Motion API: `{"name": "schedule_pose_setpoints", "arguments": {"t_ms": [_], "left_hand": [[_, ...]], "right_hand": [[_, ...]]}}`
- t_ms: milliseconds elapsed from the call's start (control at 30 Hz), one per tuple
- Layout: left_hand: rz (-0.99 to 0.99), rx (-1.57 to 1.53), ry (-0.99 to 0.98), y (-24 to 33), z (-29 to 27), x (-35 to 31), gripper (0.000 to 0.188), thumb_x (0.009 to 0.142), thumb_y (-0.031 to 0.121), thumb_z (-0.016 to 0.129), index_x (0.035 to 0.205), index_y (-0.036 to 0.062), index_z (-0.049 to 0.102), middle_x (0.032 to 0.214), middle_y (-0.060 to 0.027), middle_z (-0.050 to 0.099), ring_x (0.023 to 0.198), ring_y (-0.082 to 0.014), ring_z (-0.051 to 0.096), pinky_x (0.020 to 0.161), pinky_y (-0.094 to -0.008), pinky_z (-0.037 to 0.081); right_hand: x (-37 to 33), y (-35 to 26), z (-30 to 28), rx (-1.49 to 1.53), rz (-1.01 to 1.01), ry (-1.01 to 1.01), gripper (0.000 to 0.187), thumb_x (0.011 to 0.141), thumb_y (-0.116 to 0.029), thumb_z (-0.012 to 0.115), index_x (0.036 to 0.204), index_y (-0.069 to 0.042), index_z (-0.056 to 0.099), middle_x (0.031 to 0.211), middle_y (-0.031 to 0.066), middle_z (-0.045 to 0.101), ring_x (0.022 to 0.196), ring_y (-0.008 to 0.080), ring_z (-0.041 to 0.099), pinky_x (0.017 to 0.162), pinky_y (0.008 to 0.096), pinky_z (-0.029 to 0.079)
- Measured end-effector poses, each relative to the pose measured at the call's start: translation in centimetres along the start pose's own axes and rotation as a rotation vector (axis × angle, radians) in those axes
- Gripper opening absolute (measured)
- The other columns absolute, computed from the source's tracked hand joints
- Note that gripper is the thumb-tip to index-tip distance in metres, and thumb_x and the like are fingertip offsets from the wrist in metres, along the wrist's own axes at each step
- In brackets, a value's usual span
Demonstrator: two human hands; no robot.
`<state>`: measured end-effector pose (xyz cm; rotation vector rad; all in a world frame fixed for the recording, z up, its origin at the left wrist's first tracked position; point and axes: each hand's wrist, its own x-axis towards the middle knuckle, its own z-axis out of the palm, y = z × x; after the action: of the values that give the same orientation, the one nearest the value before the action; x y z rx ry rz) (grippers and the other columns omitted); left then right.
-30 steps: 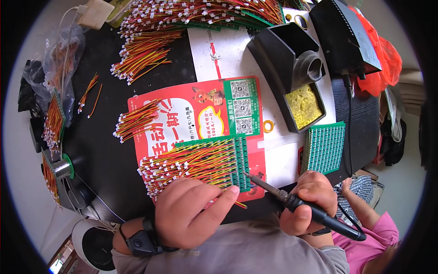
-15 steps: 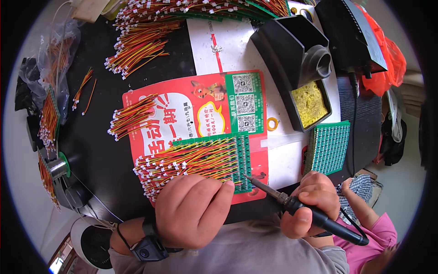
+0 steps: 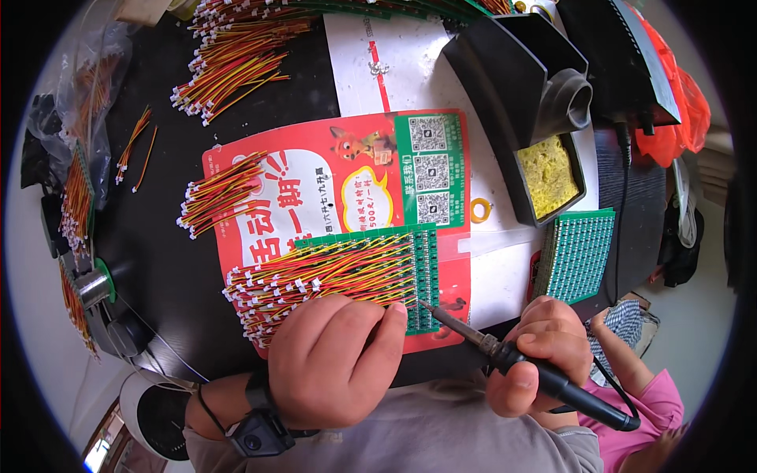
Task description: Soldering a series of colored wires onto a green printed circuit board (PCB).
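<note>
My right hand (image 3: pixel 544 355) is closed around the black handle of a soldering iron (image 3: pixel 465 331). The iron's tip meets the green circuit board (image 3: pixel 426 272) near its lower edge. My left hand (image 3: pixel 335 359) is closed, thumb and forefinger pinched at the board beside the tip; the end of a wire appears to be between them, mostly hidden. Rows of red and yellow wires (image 3: pixel 339 272) with white connectors run leftward from the board, partly under my left hand. The board lies on a red printed sheet (image 3: pixel 315 142).
A black iron stand (image 3: pixel 505 71) with a yellow sponge (image 3: pixel 548 180) is at the far right, near a stack of green boards (image 3: pixel 579 252). Wire bundles (image 3: pixel 225 189) lie left. A solder spool (image 3: pixel 95 285) sits at the left edge. Another person's pink sleeve (image 3: pixel 658 402) shows lower right.
The view has shifted slightly, so the far objects sit a little differently. Both hands and the iron keep nearly the same place at the board; the tip stays beside my left fingertips.
</note>
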<state>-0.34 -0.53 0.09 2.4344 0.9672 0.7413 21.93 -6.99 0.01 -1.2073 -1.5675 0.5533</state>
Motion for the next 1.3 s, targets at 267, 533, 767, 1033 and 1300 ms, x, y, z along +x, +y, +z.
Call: {"name": "schedule_pose_setpoints", "arguments": {"t_ms": [267,533,767,1033,1300], "left_hand": [[0.005,-0.014,-0.013,-0.11,0.04,0.05,0.025,0.067,-0.007,0.075,0.092,-0.0068,0.072,0.078,-0.0106,0.061,0.064,-0.0250,0.058,0.054,-0.0339,0.047],[0.004,-0.018,-0.021,-0.19,0.00,-0.14,0.027,0.067,-0.007,0.075,0.094,-0.0073,0.072,0.077,-0.0105,0.060,0.063,-0.0249,0.058,0.053,-0.0340,0.046],[0.001,-0.017,-0.029,-0.10,-0.01,0.10,0.028,0.067,-0.007,0.075,0.095,-0.0072,0.072,0.078,-0.0107,0.060,0.064,-0.0250,0.058,0.053,-0.0344,0.046],[-0.012,-0.012,-0.030,-0.07,-0.05,-0.09,0.028,0.065,-0.007,0.074,0.094,-0.0074,0.072,0.080,-0.0115,0.061,0.066,-0.0259,0.059,0.055,-0.0352,0.047],[-0.008,-0.007,0.022,0.34,0.04,-0.24,0.029,0.065,-0.007,0.076,0.094,-0.0039,0.073,0.079,-0.0098,0.062,0.067,-0.0252,0.058,0.056,-0.0355,0.046]], "right_hand": [[0.14,-0.16,0.08,-0.012,0.019,-0.019,0.029,0.078,-0.010,0.079,0.094,0.003,0.058,0.062,0.0083,0.058,0.049,0.0188,0.054,0.044,0.0309,0.040],[0.26,-0.35,0.21,-0.016,0.049,-0.039,0.031,0.080,-0.013,0.080,0.095,0.002,0.058,0.063,0.0084,0.058,0.049,0.0192,0.054,0.044,0.0310,0.040],[-0.13,-0.49,0.01,0.009,0.061,0.034,0.030,0.083,-0.017,0.079,0.095,0.001,0.058,0.063,0.0074,0.058,0.052,0.0192,0.055,0.047,0.0318,0.042],[-0.13,-0.62,0.16,-0.005,0.090,0.027,0.031,0.084,-0.017,0.079,0.097,0.000,0.057,0.064,0.0065,0.058,0.052,0.0193,0.055,0.048,0.0329,0.042],[0.00,-0.62,0.00,-0.004,0.077,0.024,0.030,0.084,-0.016,0.079,0.097,0.000,0.057,0.064,0.0065,0.058,0.052,0.0192,0.055,0.049,0.0324,0.042]]}}
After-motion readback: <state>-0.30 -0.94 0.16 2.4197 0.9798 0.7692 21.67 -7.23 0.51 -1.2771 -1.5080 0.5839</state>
